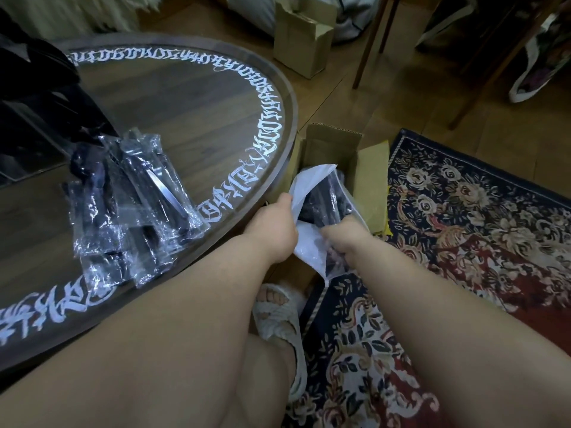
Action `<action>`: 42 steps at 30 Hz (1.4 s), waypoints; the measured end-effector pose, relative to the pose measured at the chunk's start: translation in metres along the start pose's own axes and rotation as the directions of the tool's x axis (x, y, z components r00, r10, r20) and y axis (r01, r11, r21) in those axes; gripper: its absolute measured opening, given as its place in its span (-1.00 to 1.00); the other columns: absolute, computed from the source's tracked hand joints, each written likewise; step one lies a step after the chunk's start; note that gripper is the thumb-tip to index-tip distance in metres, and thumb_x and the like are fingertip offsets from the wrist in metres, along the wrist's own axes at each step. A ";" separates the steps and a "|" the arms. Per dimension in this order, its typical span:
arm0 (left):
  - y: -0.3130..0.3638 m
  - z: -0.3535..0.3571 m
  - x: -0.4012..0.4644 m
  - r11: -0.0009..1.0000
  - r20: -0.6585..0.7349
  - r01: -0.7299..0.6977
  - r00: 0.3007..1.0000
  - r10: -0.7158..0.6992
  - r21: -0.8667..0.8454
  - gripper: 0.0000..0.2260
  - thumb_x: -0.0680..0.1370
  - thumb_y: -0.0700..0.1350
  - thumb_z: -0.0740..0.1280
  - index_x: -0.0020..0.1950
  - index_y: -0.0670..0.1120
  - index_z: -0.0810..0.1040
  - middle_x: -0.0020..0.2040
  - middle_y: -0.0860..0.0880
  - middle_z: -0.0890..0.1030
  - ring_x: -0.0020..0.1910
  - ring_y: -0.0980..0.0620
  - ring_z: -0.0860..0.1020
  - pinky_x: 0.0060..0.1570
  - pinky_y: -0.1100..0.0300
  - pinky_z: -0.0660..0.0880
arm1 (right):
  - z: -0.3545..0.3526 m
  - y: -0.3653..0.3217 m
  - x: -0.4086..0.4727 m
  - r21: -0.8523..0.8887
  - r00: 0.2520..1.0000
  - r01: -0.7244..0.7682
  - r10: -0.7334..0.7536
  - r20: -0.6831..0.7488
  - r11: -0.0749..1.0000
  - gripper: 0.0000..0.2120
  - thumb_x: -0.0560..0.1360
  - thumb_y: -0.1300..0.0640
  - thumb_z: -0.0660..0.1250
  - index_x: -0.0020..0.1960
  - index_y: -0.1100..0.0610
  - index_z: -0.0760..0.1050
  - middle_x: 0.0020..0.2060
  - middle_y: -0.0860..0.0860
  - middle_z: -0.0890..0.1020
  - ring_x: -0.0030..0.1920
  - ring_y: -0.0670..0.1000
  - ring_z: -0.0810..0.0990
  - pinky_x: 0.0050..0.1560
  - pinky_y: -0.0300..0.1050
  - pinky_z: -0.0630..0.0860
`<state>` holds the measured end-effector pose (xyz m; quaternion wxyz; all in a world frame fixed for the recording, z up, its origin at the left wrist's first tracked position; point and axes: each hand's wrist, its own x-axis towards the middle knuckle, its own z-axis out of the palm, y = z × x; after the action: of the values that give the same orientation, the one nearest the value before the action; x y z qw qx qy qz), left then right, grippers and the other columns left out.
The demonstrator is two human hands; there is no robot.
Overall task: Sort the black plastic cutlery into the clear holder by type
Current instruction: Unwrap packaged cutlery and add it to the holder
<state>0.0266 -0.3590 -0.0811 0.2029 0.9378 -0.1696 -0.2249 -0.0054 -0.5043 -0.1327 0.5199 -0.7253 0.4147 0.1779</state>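
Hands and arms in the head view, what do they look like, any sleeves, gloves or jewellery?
Both forearms are bare all the way to the bottom edge of the picture; no sleeve shows. The left hand and right hand wear no gloves. No watch, bracelet or ring is visible, though the fingers are mostly hidden. No markings show on the arms.

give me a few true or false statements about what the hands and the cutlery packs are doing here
1. Both hands grip the white plastic bag. True: the left hand holds its edge and the right hand holds its lower part.
2. The bag is held over the round table. False: it is off the table's edge, in front of the open cardboard box.
3. Clear-wrapped packs of black cutlery lie on the table. True.
4. The open box stands on the table. False: it is on the floor.
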 end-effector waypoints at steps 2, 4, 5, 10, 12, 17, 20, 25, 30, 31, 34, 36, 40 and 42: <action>0.001 0.000 -0.002 1.000 -0.008 -0.002 1.000 0.002 0.006 -0.60 0.57 -0.19 0.22 0.39 -0.09 0.24 0.10 -0.16 0.57 0.04 -0.15 0.54 0.06 -0.05 0.51 | -0.012 0.001 -0.019 0.151 0.999 -0.010 0.004 0.044 0.988 -0.92 0.49 0.31 0.22 -0.02 0.26 0.43 -0.33 0.15 0.45 -0.51 0.00 0.34 -0.55 -0.25 0.30; 0.004 -0.003 -0.006 1.000 -0.021 -0.004 1.000 0.004 -0.017 -0.64 0.58 -0.12 0.23 0.36 -0.11 0.27 0.07 -0.14 0.58 0.02 -0.14 0.55 0.02 -0.03 0.52 | -0.023 0.002 -0.040 0.240 0.995 -0.022 -0.002 0.103 0.971 -0.87 0.47 0.34 0.20 0.02 0.29 0.42 -0.29 0.17 0.49 -0.54 -0.03 0.34 -0.58 -0.28 0.31; 0.006 -0.004 -0.009 0.999 -0.029 -0.003 1.000 0.002 -0.040 -0.65 0.59 -0.07 0.24 0.33 -0.12 0.29 0.05 -0.13 0.58 0.01 -0.14 0.55 -0.01 0.00 0.52 | -0.029 0.003 -0.051 0.266 0.991 -0.036 0.000 0.134 0.963 -0.87 0.46 0.36 0.19 0.00 0.29 0.42 -0.29 0.16 0.51 -0.56 -0.05 0.34 -0.58 -0.29 0.31; 0.028 -0.016 -0.030 0.981 -0.058 -0.046 0.998 0.036 -0.190 -0.60 0.57 0.20 0.19 0.22 -0.07 0.35 0.00 -0.10 0.59 -0.01 -0.10 0.56 0.03 0.00 0.49 | -0.058 0.004 -0.104 0.333 0.971 -0.035 -0.047 0.234 0.942 -0.80 0.44 0.39 0.19 0.05 0.26 0.43 -0.19 0.18 0.58 -0.54 -0.06 0.37 -0.54 -0.26 0.33; 0.039 -0.023 -0.040 0.971 -0.041 -0.080 0.997 0.072 -0.227 -0.52 0.55 0.27 0.16 0.28 -0.05 0.34 0.04 -0.09 0.60 -0.02 -0.08 0.59 0.05 -0.02 0.51 | -0.065 -0.002 -0.124 0.353 0.959 -0.017 -0.085 0.272 0.935 -0.80 0.44 0.40 0.21 0.04 0.24 0.41 -0.19 0.18 0.59 -0.52 -0.05 0.38 -0.51 -0.24 0.31; 0.053 -0.055 -0.067 0.957 -0.129 -0.129 0.987 0.098 -0.259 -0.45 0.54 0.29 0.17 0.40 -0.03 0.30 0.16 -0.07 0.60 0.05 -0.05 0.60 0.08 0.03 0.51 | -0.070 -0.032 -0.171 0.304 0.932 0.140 -0.229 0.281 0.942 -0.82 0.45 0.40 0.23 0.03 0.24 0.44 -0.47 0.07 0.47 -0.50 -0.03 0.38 -0.50 -0.20 0.33; 0.045 -0.084 -0.086 0.960 -0.252 -0.130 0.966 0.066 -0.248 -0.52 0.56 0.19 0.23 0.39 -0.02 0.31 0.18 -0.02 0.57 0.12 -0.04 0.55 -0.02 0.17 0.40 | -0.056 -0.061 -0.191 0.307 0.887 0.261 -0.353 0.298 0.915 -0.75 0.44 0.42 0.23 0.06 0.20 0.44 -0.37 0.11 0.48 -0.46 -0.02 0.41 -0.48 -0.19 0.34; -0.002 -0.130 -0.115 0.971 -0.418 -0.062 0.907 -0.042 -0.232 -0.47 0.59 0.10 0.22 0.51 0.00 0.17 0.32 -0.07 0.50 0.21 -0.11 0.49 0.01 0.16 0.38 | 0.000 -0.110 -0.217 0.322 0.793 0.380 -0.484 0.369 0.867 -0.74 0.44 0.46 0.20 0.06 0.22 0.45 -0.37 0.14 0.46 -0.49 -0.01 0.42 -0.48 -0.17 0.35; -0.067 -0.159 -0.141 0.970 -0.530 0.023 0.834 -0.152 -0.242 -0.40 0.57 0.05 0.26 0.55 0.04 0.09 0.40 -0.04 0.43 0.27 -0.08 0.47 0.14 0.16 0.39 | 0.077 -0.142 -0.222 0.263 0.730 0.469 -0.538 0.421 0.843 -0.71 0.39 0.45 0.26 0.05 0.19 0.43 -0.32 0.18 0.49 -0.40 0.07 0.46 -0.39 -0.11 0.41; -0.078 -0.162 -0.144 0.964 -0.547 0.037 0.817 -0.181 -0.264 -0.37 0.55 0.03 0.28 0.55 0.05 0.07 0.38 -0.02 0.44 0.24 -0.07 0.49 0.16 0.14 0.41 | 0.093 -0.147 -0.219 0.230 0.728 0.490 -0.540 0.423 0.841 -0.68 0.36 0.41 0.30 0.08 0.18 0.43 -0.28 0.17 0.53 -0.37 0.07 0.50 -0.38 -0.11 0.44; -0.111 -0.164 -0.147 0.945 -0.539 0.072 0.806 -0.243 -0.318 -0.28 0.49 -0.01 0.34 0.56 0.07 0.03 0.37 -0.03 0.45 0.16 -0.06 0.55 0.21 0.04 0.45 | 0.134 -0.153 -0.201 0.084 0.750 0.561 -0.549 0.369 0.823 -0.43 0.28 0.24 0.42 0.26 0.14 0.33 -0.07 0.13 0.60 -0.16 0.11 0.61 -0.22 -0.03 0.59; -0.129 -0.158 -0.148 0.934 -0.500 0.083 0.827 -0.258 -0.346 -0.25 0.47 -0.07 0.35 0.56 0.10 0.02 0.36 -0.06 0.47 0.06 0.01 0.60 0.17 0.05 0.48 | 0.152 -0.152 -0.188 -0.158 0.759 0.643 -0.597 0.259 0.750 -0.34 0.33 0.13 0.47 0.34 0.10 0.24 0.09 0.12 0.55 0.05 0.16 0.58 0.04 0.04 0.56; -0.152 -0.142 -0.147 0.952 -0.492 0.070 0.843 -0.215 -0.297 -0.32 0.50 -0.13 0.37 0.54 0.01 0.13 0.44 0.02 0.34 0.24 0.05 0.49 0.25 0.15 0.40 | 0.164 -0.140 -0.177 -0.524 0.694 0.653 -0.708 0.128 0.546 -0.13 0.42 -0.07 0.44 0.53 0.08 -0.01 0.40 0.15 0.30 0.38 0.22 0.26 0.34 0.12 0.30; -0.162 -0.132 -0.141 0.955 -0.470 0.099 0.853 -0.226 -0.280 -0.32 0.50 -0.11 0.38 0.54 0.00 0.14 0.48 0.00 0.30 0.40 0.00 0.36 0.37 0.11 0.31 | 0.164 -0.133 -0.174 -0.657 0.648 0.618 -0.753 0.113 0.433 -0.13 0.46 -0.19 0.34 0.55 0.06 -0.09 0.47 0.10 0.20 0.45 0.21 0.12 0.39 0.20 0.17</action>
<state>0.0092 -0.1222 0.0025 0.3341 0.9425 -0.0020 -0.0118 0.0243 -0.2686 0.0027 0.2198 -0.9745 0.0434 0.0078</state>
